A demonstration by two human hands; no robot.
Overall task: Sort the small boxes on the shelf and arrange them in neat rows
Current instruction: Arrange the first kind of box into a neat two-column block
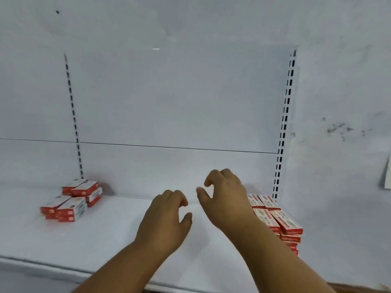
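The white shelf (101, 233) carries two groups of small red-and-white boxes, one at each end, and both hands are over its bare middle.

The left group of boxes (70, 200) sits near the left slotted upright (73, 115), just in front of its foot. It is a loose pile, approx. two rows deep; the boxes lie flat in low stacks, some turned at a slight angle, not lined up.

The right group of boxes (275, 219) sits at the foot of the right slotted upright (284, 123) and runs from there toward the shelf's front edge. These are stacked higher, side by side in pairs, w/ printed tops facing up. The right forearm covers part of this group.

The left hand (164, 222) is over the shelf middle, well apart from the left group; its fingers are loosely curled, thumb spread out, holding nothing. The right hand (226, 196) is just beside the right group, a bit further back toward the back panel (169, 102); fingers also bent and apart, thumb separate, nothing between them. Whether either hand touches the shelf, I cannot tell.
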